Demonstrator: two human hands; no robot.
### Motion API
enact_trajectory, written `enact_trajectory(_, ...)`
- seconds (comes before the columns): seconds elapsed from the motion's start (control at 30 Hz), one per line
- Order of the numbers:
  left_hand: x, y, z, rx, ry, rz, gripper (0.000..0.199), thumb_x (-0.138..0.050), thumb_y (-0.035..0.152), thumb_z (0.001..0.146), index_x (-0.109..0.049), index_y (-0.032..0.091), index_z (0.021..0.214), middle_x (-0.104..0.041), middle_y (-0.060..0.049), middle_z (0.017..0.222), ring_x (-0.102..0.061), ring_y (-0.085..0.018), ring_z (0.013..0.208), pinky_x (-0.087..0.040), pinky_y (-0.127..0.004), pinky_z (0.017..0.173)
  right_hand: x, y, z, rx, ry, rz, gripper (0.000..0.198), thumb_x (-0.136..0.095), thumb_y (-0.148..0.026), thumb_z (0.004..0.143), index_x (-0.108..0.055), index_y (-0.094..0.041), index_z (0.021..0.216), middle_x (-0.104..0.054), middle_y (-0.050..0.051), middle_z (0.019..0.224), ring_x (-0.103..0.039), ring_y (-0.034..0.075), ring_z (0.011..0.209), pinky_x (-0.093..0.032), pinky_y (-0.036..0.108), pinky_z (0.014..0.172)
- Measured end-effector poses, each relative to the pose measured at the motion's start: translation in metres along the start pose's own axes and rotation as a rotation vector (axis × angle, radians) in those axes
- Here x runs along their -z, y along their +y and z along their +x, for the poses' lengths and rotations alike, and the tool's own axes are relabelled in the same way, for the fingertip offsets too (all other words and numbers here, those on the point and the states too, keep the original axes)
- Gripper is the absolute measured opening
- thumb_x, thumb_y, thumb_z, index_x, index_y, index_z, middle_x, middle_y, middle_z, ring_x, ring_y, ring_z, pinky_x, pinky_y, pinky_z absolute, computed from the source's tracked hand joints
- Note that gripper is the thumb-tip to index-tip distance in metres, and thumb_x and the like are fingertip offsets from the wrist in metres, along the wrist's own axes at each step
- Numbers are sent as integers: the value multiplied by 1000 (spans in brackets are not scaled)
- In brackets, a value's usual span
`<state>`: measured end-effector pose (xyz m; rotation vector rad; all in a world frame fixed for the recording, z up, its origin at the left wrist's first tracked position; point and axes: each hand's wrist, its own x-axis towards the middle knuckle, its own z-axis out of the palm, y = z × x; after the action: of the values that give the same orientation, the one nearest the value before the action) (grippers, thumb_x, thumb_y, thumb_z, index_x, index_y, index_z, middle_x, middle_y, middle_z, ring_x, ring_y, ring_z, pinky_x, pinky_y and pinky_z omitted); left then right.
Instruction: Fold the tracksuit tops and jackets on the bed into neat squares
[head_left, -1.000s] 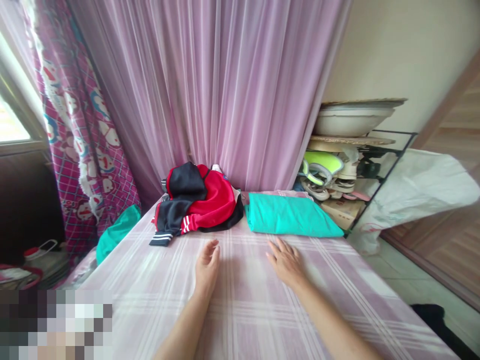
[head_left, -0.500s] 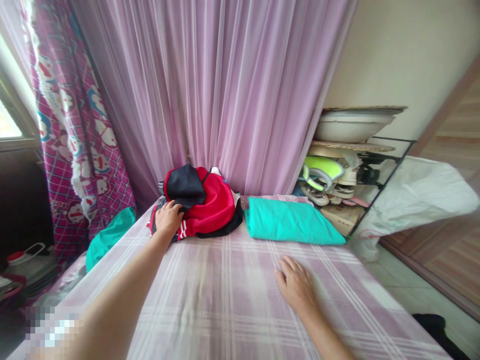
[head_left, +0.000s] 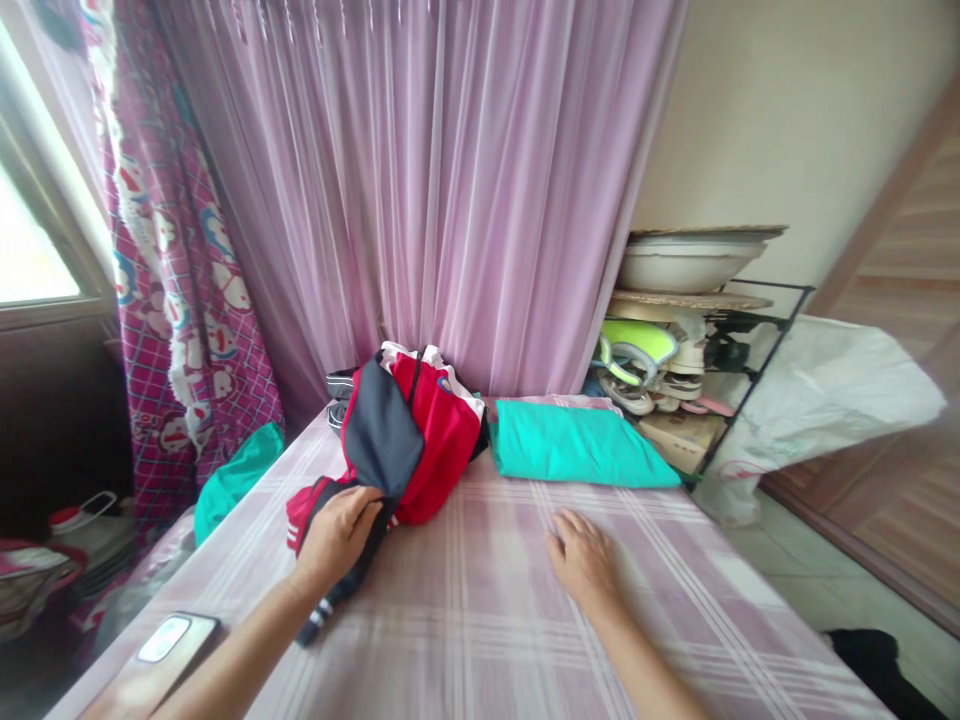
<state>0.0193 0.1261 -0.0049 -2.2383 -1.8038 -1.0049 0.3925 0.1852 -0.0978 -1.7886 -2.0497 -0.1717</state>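
My left hand (head_left: 339,532) is closed on a red and dark grey jacket (head_left: 446,430) with white stripes on its cuff. The jacket stretches from the pile near the curtain toward me, and one dark sleeve end lies on the plaid bedsheet (head_left: 480,610). Behind it, white and black clothes show in part. My right hand (head_left: 585,560) rests flat on the sheet with fingers loosely stretched, holding nothing. Just beyond it lies a folded turquoise cloth (head_left: 577,445), apart from the fingers.
A phone (head_left: 161,655) lies by my left forearm. Purple curtains (head_left: 487,200) hang at the far edge. On the right stands a black rack (head_left: 757,400) with shoes and a basin (head_left: 690,262), beside a white bag (head_left: 832,400). Another turquoise cloth (head_left: 236,480) hangs at the left edge.
My left hand has pulled part of the jacket toward me, off the pile, so it now lies more stretched out. The right hand has stayed nearly in place.
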Motion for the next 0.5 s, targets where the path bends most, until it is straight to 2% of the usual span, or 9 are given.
enact_trajectory(0.17,11,65,-44,-49,-356,-143,30,-37,35,95,-66,27,89,-72,-4,80,-69,-22,79,-53,-33,74,-3,3,1,23,15,33,34,-44,-20,91,-71,-16,111,-69,12,124,-62,24,114,-42,34,98)
enact_trajectory(0.23,18,78,-47,-47,-460,-200,30,-38,36,95,-65,28,87,-71,-4,80,-68,-22,78,-52,-32,72,-5,5,-2,15,14,26,34,-43,-19,91,-72,-16,110,-69,12,123,-63,23,112,-43,33,98)
enact_trajectory(0.27,21,80,-45,-28,-472,-226,30,-38,38,95,-65,27,86,-71,-3,79,-68,-21,77,-51,-31,70,-5,5,-5,12,16,21,34,-43,-19,91,-72,-16,109,-69,12,123,-63,23,111,-43,33,97)
enact_trajectory(0.33,26,75,-34,57,-388,-228,30,-39,42,94,-64,26,87,-72,-2,81,-68,-20,79,-52,-30,72,-6,5,-12,17,26,23,34,-43,-20,91,-73,-16,108,-70,12,121,-64,23,110,-44,33,97)
enact_trajectory(0.4,27,60,-14,185,-187,-128,29,-44,43,91,-64,24,99,-73,-4,99,-68,-22,95,-51,-33,85,-5,3,-21,31,40,46,35,-43,-21,91,-73,-16,109,-70,12,120,-64,23,110,-46,33,97)
enact_trajectory(0.43,26,51,-3,248,-92,-54,33,-49,43,89,-62,22,110,-70,-8,115,-63,-25,110,-48,-37,95,-4,2,-26,35,47,59,35,-43,-21,90,-73,-16,109,-70,12,119,-65,23,110,-46,33,97)
enact_trajectory(0.47,24,42,8,316,-50,2,44,-54,45,85,-58,19,121,-63,-12,129,-57,-28,122,-45,-40,102,-3,0,-30,36,54,71,35,-43,-22,90,-73,-16,108,-71,12,119,-65,23,109,-47,33,97)
enact_trajectory(0.5,21,35,19,404,-60,27,55,-57,47,83,-53,16,129,-59,-16,136,-54,-31,127,-43,-42,103,-2,-1,-34,34,63,82,35,-43,-22,89,-73,-17,107,-71,12,118,-65,23,109,-47,34,97)
